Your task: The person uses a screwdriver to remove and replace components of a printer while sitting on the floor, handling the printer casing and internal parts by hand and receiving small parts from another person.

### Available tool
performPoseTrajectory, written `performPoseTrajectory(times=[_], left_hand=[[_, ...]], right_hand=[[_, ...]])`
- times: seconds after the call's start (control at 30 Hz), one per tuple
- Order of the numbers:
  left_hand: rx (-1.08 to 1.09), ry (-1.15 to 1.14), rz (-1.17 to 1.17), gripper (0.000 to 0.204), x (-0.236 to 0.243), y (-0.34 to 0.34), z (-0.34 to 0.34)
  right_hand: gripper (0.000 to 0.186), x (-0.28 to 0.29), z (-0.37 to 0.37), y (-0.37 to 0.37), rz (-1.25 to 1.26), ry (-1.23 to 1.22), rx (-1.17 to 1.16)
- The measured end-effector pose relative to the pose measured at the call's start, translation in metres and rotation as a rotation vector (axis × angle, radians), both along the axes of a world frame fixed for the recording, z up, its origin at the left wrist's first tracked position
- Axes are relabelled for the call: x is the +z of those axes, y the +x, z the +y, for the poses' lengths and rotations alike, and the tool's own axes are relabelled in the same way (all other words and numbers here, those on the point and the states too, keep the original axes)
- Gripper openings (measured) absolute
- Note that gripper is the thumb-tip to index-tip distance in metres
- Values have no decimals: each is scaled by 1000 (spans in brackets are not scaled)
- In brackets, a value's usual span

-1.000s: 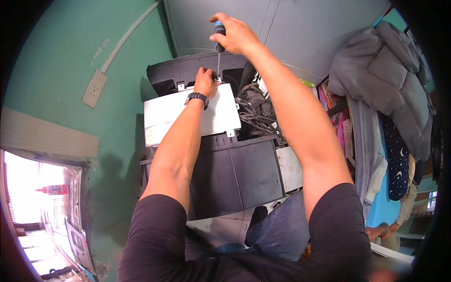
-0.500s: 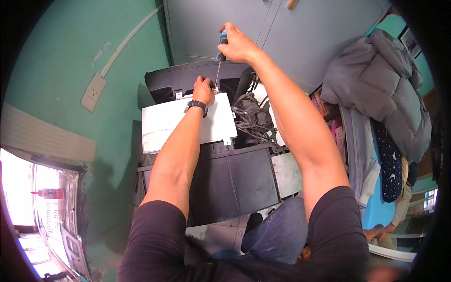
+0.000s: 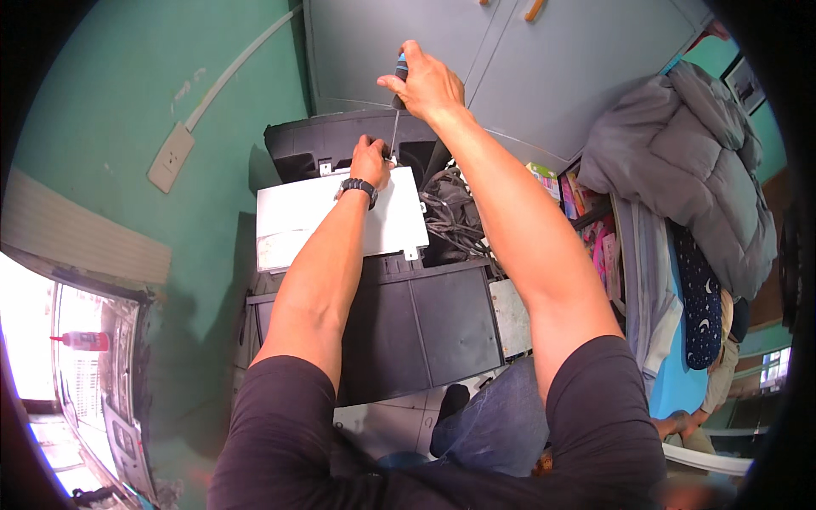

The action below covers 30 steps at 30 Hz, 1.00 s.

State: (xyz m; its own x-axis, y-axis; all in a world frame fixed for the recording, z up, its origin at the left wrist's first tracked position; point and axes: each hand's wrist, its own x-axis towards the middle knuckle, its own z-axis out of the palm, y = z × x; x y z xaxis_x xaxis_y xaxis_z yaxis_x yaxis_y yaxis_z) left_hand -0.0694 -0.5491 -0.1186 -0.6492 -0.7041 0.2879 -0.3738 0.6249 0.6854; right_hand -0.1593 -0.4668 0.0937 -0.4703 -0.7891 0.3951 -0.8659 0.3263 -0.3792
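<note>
A screwdriver (image 3: 401, 83) with a black and blue handle stands nearly upright, and my right hand (image 3: 432, 85) is closed round that handle with its thumb sticking out to the left. The thin shaft runs down to a small metal tab on the far edge of a flat white panel (image 3: 293, 212). Beside the tip, my left hand (image 3: 371, 161) rests at this edge with curled, pinched fingers; whatever is between them is hidden. A dark watch is on my left wrist. Under and behind the panel is a black plastic casing (image 3: 357, 126).
Tangled black cables (image 3: 455, 208) lie right of the panel. Nearer me is a dark box-like surface (image 3: 416, 331). Grey cabinet doors (image 3: 391, 25) stand behind, a green wall (image 3: 229, 110) on the left. At right are a grey quilt (image 3: 680, 144) and part of another person (image 3: 722, 382).
My right hand has turned on the screwdriver handle, its thumb now swung out to the left. The left hand stays at the panel's edge. The view has shifted slightly.
</note>
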Motion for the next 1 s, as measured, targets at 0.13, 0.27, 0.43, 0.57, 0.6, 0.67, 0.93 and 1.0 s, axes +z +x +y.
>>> performPoseTrajectory(times=[0.13,0.27,0.43,0.57,0.6,0.67,0.93,1.0], left_hand=[[5,15,7,30,5,-11,11],[14,-6,20,29,-6,1,-5],[13,-7,30,30,1,-12,10],[-2,13,-22,31,0,-6,-1],[-2,8,-24,31,1,-5,-2],[29,23,-93,32,0,-3,-4],[2,-32,-49,33,-1,-8,-10],[-3,-19,-45,32,0,-9,-2]], right_hand=[[61,-8,-1,-32,6,-107,73],[56,-13,4,0,26,-154,-79],[62,-18,-6,-17,182,-273,-106],[64,-17,6,-9,-36,-178,112],[64,-11,4,-5,20,-139,-63],[63,-4,0,7,-91,-8,-93],[69,-13,10,0,-10,-198,-16],[67,-10,8,1,-9,-80,-100]])
